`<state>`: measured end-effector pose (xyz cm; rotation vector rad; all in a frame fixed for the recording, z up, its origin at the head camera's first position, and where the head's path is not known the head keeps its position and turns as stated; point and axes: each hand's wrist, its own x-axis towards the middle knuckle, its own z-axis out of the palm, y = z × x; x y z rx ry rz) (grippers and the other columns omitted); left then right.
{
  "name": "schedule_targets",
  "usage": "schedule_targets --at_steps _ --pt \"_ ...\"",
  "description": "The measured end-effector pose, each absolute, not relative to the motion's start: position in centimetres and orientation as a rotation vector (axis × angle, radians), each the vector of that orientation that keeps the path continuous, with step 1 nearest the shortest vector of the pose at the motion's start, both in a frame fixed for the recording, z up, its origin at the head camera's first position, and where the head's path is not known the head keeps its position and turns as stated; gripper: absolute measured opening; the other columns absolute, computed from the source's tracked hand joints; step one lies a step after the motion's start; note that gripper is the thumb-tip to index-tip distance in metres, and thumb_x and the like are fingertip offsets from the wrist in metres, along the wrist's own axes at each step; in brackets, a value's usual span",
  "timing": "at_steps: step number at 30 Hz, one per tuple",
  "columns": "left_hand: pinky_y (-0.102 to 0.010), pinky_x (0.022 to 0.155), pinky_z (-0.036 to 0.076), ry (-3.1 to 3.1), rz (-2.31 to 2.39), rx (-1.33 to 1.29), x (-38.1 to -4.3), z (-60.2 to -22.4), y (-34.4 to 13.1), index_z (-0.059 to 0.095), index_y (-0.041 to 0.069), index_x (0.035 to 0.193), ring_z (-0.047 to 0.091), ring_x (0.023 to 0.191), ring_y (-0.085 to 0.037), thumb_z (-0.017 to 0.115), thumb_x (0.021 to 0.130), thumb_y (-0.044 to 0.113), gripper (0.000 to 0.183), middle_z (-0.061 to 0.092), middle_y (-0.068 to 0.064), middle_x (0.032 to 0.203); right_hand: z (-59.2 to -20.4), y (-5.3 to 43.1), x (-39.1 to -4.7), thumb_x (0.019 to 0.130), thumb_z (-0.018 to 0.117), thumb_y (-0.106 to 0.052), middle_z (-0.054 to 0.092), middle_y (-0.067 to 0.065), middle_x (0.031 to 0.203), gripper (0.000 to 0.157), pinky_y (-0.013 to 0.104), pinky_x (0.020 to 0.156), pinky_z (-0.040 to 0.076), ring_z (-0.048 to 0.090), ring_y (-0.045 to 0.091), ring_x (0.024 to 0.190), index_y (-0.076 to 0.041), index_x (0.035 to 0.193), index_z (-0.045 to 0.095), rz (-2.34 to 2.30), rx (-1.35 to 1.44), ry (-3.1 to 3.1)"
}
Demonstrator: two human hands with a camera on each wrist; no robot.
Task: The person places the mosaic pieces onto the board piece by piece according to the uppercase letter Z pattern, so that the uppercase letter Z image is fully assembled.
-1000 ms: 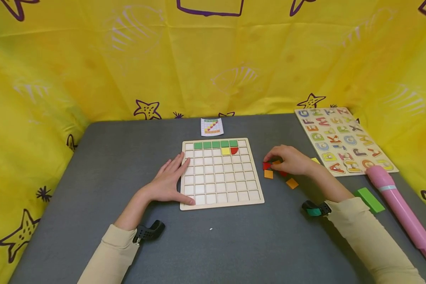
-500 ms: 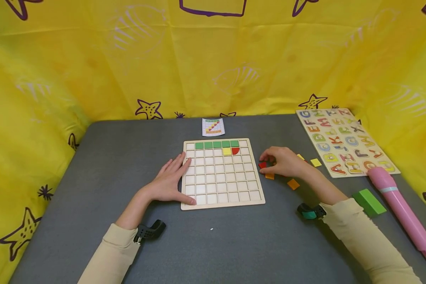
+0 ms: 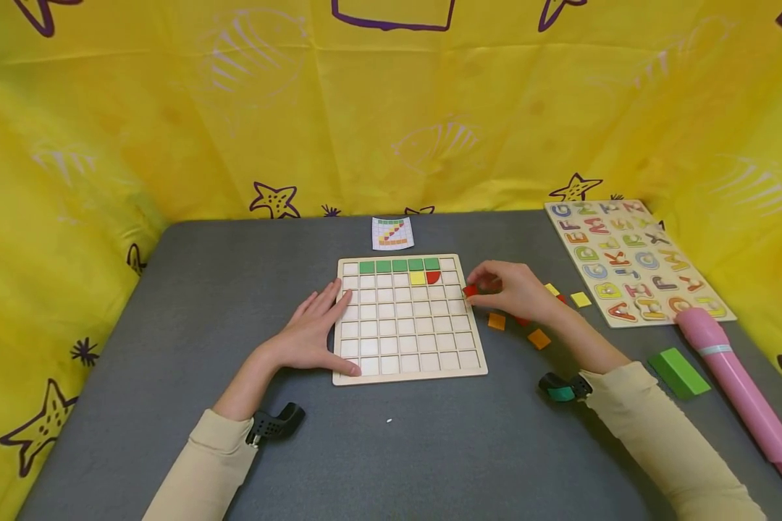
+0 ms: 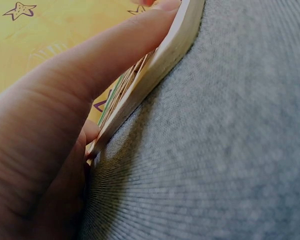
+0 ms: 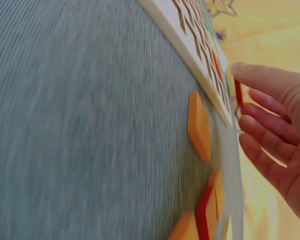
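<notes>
The right hand (image 3: 511,289) pinches a small red tile (image 3: 471,291) between thumb and fingers, at the right-hand rim of a wooden grid board (image 3: 404,327). From the head camera the fingertips cover much of the tile, so its full outline cannot be told; the right wrist camera shows it nearly edge-on, a thin red strip gripped at its ends, with the other fingers loosely bent below. Whether the tile touches the board is unclear.

The left hand (image 3: 308,336) lies spread wide along the board's left side, thumb on the near corner, fingertips farther up the rim. The left wrist camera adds the board's thick, rounded side wall and its shadow on the grey tabletop (image 3: 430,449), which the head camera hardly reveals.

Only from above is the layout readable: five green squares (image 3: 400,265) in the far row, and in the next row a yellow square (image 3: 418,278) beside a red quarter-circle (image 3: 433,277). Beyond the board lies a printed pattern card (image 3: 393,234).

Near the right hand are loose orange squares (image 3: 497,320); the right wrist camera shows their thickness. Farther right sit an alphabet puzzle (image 3: 625,260), a green block (image 3: 680,373) and a pink toy microphone (image 3: 730,362).
</notes>
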<state>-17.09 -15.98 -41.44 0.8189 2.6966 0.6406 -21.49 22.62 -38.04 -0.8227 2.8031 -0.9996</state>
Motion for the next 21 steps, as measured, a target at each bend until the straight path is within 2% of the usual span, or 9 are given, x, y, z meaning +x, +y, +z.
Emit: schedule_targets --at_steps 5,11,21 --pt "-0.049 0.116 -0.001 2.692 0.647 0.816 -17.1 -41.5 -16.0 0.008 0.008 0.157 -0.008 0.149 -0.023 0.074 0.065 0.073 0.130 -0.009 -0.011 0.163 -38.4 20.4 -22.2 0.079 0.084 -0.021 0.065 0.004 0.088 0.029 0.038 0.076 0.053 0.060 0.021 0.081 -0.008 0.099 0.067 -0.985 -0.906 2.771" --pt "-0.050 0.116 -0.001 2.687 0.650 0.828 -17.2 -41.6 -15.8 0.008 0.008 0.157 -0.008 0.149 -0.023 0.073 0.066 0.073 0.130 -0.008 -0.011 0.163 -39.1 18.8 -22.9 0.080 0.083 -0.019 0.064 0.002 0.087 0.023 0.032 0.070 0.046 0.054 0.021 0.078 -0.008 0.094 0.068 -0.933 -1.001 2.779" --pt "-0.052 0.116 0.000 2.686 0.677 0.835 -17.1 -41.4 -15.8 0.009 0.006 0.157 -0.006 0.149 -0.026 0.076 0.067 0.069 0.128 -0.006 -0.014 0.163 -39.6 17.8 -23.3 0.079 0.084 -0.019 0.061 0.002 0.082 0.021 0.031 0.067 0.045 0.053 0.018 0.075 -0.009 0.089 0.068 -0.958 -1.054 2.806"
